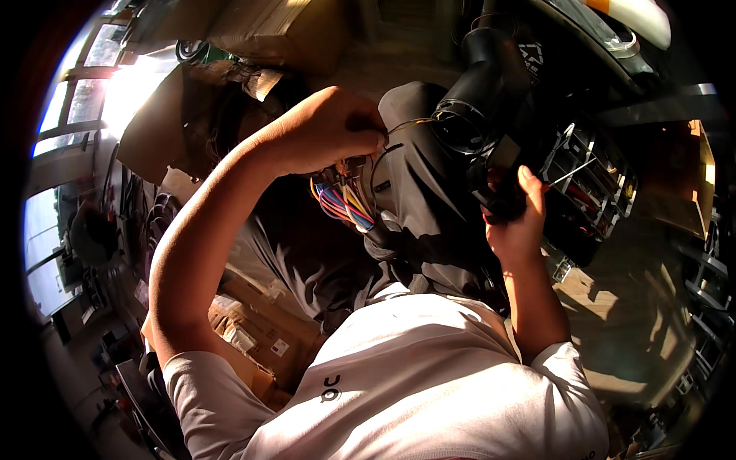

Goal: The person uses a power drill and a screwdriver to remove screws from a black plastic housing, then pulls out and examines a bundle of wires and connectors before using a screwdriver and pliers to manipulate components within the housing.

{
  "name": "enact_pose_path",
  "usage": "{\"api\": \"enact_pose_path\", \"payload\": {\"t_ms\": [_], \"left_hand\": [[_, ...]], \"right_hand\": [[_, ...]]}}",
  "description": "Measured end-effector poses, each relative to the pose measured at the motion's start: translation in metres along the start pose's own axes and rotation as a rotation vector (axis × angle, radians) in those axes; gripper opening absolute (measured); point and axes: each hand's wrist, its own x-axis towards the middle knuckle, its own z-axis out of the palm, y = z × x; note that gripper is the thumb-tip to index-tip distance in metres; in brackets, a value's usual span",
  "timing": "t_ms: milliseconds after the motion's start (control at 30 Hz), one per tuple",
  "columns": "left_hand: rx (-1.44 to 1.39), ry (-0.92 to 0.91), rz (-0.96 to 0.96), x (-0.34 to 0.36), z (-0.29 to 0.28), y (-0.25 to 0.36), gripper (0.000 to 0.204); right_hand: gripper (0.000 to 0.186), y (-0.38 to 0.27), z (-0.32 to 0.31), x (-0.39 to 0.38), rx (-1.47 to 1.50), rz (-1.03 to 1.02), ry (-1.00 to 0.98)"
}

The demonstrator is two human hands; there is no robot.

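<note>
My left hand (330, 130) is closed, thumb and fingertips pinched at the end of thin dark and yellow wires (414, 123). Those wires run from the open round end of a black tubular housing (464, 123) above my right thigh. Below my left hand hangs a bundle of coloured wires (341, 199) in blue, pink, yellow and orange, entering a dark sleeve by my knee. My right hand (521, 211) is closed around a black part (498, 180) beside the housing's lower end, its thumb on top. A thin metal rod (571, 175) sticks out past that thumb; its other end is hidden.
An open tool case (590, 180) with dividers and small tools stands to the right. Cardboard boxes (268, 31) sit at the far side, and another box (264, 337) lies left of my lap. A wooden-edged box (701, 176) is at the far right.
</note>
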Motion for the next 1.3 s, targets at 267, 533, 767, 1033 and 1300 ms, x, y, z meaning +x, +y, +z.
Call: {"api": "enact_pose_path", "payload": {"t_ms": [267,533,767,1033,1300], "left_hand": [[-0.016,0.067,-0.197,-0.007,-0.004,0.007,0.021],[-0.051,0.085,-0.154,-0.008,-0.008,0.012,0.023],[-0.399,0.251,0.009,-0.006,-0.002,-0.013,0.024],[-0.365,0.332,0.123,-0.004,-0.006,0.001,0.022],[-0.216,0.4,0.206,-0.02,-0.012,-0.02,0.023]], "right_hand": [[0.035,0.009,-0.003,0.003,0.033,-0.071,-0.092],[0.042,0.003,0.0,0.005,-0.02,-0.141,-0.205],[0.041,0.0,0.0,0.002,-0.025,-0.111,-0.226],[0.042,-0.01,0.021,0.001,-0.035,-0.162,-0.115],[0.038,-0.037,0.03,0.001,0.026,-0.281,-0.037]]}}
